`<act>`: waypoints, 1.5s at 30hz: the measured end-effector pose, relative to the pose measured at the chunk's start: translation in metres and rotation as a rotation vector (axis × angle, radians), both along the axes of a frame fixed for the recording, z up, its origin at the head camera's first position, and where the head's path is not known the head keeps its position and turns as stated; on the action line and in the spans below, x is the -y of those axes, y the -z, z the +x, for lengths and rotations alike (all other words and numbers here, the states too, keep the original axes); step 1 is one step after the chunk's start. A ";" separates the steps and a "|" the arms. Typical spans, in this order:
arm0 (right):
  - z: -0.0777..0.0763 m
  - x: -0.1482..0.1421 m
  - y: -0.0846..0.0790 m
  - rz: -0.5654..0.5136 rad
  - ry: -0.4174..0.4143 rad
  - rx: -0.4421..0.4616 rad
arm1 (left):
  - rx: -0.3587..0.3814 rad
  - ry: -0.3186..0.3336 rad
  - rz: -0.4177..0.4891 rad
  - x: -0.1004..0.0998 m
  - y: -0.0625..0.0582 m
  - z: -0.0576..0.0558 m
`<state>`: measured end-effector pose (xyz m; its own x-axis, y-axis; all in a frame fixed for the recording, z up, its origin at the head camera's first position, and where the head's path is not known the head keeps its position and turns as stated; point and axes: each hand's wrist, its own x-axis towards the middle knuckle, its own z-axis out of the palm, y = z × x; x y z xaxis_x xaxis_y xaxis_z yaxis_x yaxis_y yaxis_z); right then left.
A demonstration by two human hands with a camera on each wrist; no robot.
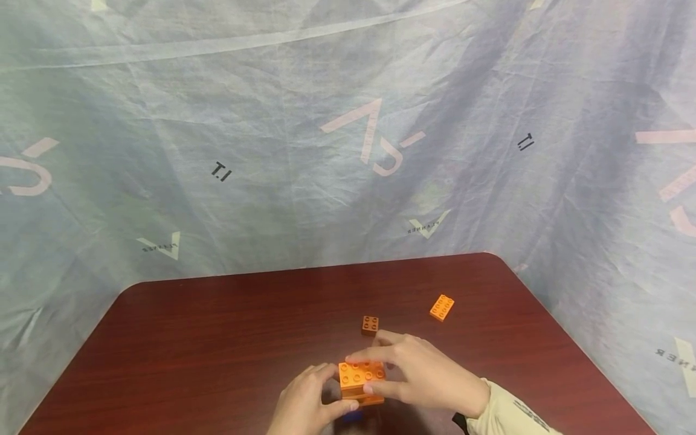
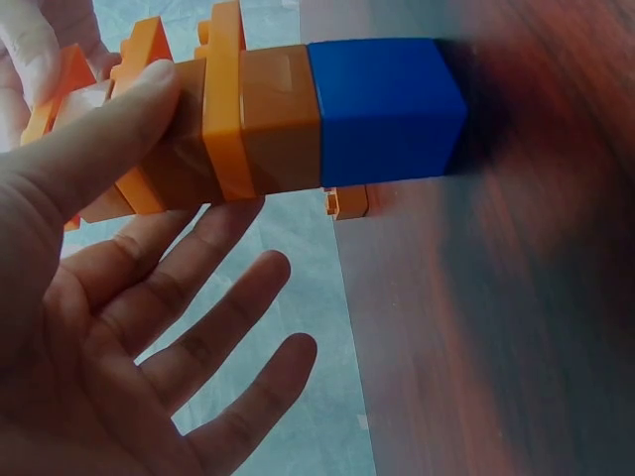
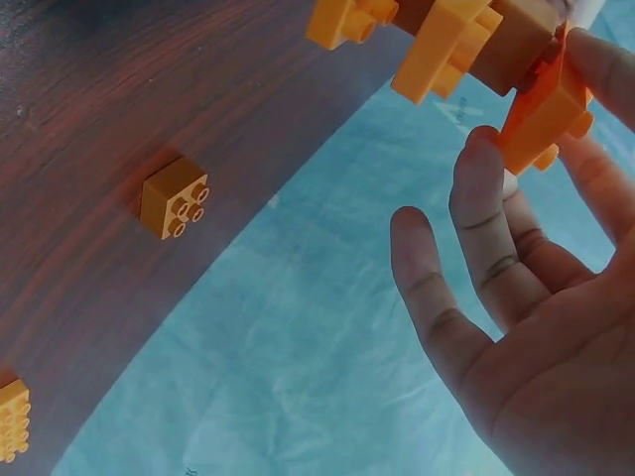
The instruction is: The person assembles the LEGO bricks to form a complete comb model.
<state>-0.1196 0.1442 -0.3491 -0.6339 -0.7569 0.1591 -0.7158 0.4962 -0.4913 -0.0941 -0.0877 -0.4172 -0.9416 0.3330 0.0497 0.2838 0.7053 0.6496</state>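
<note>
A tower of toy building bricks stands upright on the table, with a blue brick (image 2: pixel 392 114) at its foot. Above it, brown bricks (image 2: pixel 280 119) alternate with wider orange plates (image 2: pixel 226 109). My left hand (image 1: pixel 304 402) steadies the tower's middle between thumb and fingers; its other fingers are spread in the left wrist view. At the top, my right hand (image 1: pixel 421 371) pinches the uppermost orange plate (image 1: pixel 352 373) between thumb and fingers. Whether that plate is fully pressed down, I cannot tell.
Beyond the right hand sits a small brown brick (image 1: pixel 370 325) with its studs up. Farther right and back lies a loose orange plate (image 1: pixel 442 307). The dark red table (image 1: pixel 217 338) has rounded far corners, and a printed grey cloth (image 1: pixel 283 151) hangs behind it.
</note>
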 end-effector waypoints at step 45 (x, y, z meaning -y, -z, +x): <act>0.008 0.002 0.011 -0.023 0.057 -0.024 | 0.031 -0.010 0.033 -0.001 0.002 -0.001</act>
<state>-0.1119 0.1425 -0.3597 -0.6716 -0.7158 0.1915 -0.6985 0.5255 -0.4858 -0.0954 -0.0870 -0.4191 -0.9460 0.3225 0.0318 0.2567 0.6857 0.6811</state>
